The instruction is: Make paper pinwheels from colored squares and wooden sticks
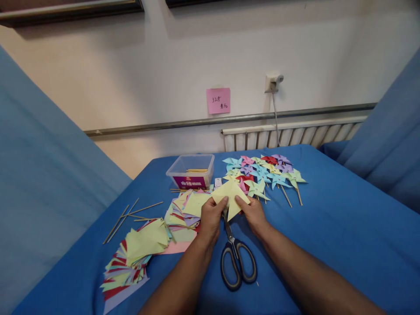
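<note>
Between my two hands is a pale yellow paper square with slits cut in from its corners. My left hand pinches its left side, thumb on top. On the right side my right hand pinches the same paper, the other fingers hidden beneath it. Scissors with dark handles lie on the blue cloth just below the paper, their blade tips hidden under it. Right behind my hands, several finished paper pinwheels on sticks lie in rows.
Stacks of coloured paper squares spread to the left, beside several loose sticks. A clear plastic box holding sticks stands at the back, near a small white box. Behind the blue-covered table are a wall and a radiator.
</note>
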Motion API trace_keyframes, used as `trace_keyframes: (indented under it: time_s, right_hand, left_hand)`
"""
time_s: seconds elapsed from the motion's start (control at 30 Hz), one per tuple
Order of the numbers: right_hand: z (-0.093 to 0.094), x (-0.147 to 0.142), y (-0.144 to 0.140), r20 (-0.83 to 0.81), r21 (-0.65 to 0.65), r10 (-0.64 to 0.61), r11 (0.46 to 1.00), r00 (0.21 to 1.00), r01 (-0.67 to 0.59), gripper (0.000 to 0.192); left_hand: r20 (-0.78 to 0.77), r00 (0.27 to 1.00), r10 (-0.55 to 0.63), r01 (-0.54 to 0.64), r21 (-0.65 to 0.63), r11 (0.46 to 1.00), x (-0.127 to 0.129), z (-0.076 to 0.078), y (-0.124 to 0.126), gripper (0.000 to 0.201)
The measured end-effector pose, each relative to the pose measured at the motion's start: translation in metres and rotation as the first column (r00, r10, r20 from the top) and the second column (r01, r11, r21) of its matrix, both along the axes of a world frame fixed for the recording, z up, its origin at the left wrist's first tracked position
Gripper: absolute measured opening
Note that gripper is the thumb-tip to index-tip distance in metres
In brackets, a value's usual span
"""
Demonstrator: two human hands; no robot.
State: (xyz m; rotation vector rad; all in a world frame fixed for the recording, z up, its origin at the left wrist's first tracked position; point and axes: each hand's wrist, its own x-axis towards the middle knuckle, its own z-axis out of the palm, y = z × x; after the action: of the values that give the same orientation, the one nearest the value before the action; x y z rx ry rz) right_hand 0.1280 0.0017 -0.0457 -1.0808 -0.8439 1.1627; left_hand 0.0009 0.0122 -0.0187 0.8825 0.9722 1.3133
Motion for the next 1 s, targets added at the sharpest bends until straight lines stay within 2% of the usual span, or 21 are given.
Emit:
trace_keyframes:
  time_s: [0.2,0.33,0.6,0.77,0.83,0.9,0.97,1.0]
  right_hand:
    - [-0.001,0.002,-0.002,-0.077,0.039,0.079,0.996,0.994,-0.076,0.037]
    - [0.002,-0.001,-0.004,-0.076,0.066,0.132,0.990,0.988,-0.127,0.033]
    - [-0.004,0.004,0.002,-0.081,0.023,0.011,1.000,0.997,-0.009,0.032]
    - [-0.007,0.002,0.003,0.000,0.043,0.039,0.998,0.999,-0.039,0.029]
    - [-0.006,0.000,0.002,0.024,0.082,0.008,0.997,1.000,-0.010,0.027]
    - [-0.004,0.001,0.000,0.086,0.167,-0.083,0.984,0.993,0.068,0.029]
    - [-0.001,0.003,-0.003,0.223,0.295,-0.194,0.948,0.955,0.123,0.040]
    - [0.001,0.004,-0.004,0.312,0.363,-0.234,0.925,0.921,0.113,0.044]
  left_hand:
    - [0.050,0.999,0.006,-0.004,-0.032,0.999,-0.002,0.005,0.002,0.043]
    - [0.059,0.997,0.053,-0.051,-0.049,0.998,-0.005,0.008,0.003,0.044]
    - [0.114,0.993,0.011,-0.003,-0.068,0.998,-0.003,0.009,0.000,0.047]
    - [0.121,0.992,0.029,-0.019,-0.085,0.996,-0.001,0.013,-0.001,0.051]
    - [0.129,0.990,0.052,-0.040,-0.094,0.995,-0.001,0.013,0.000,0.052]
    - [0.153,0.985,0.074,-0.058,-0.103,0.993,-0.002,0.012,0.001,0.052]
    - [0.187,0.977,0.100,-0.078,-0.124,0.989,-0.003,0.011,0.003,0.049]
    - [0.202,0.973,0.112,-0.085,-0.136,0.987,-0.003,0.011,0.004,0.048]
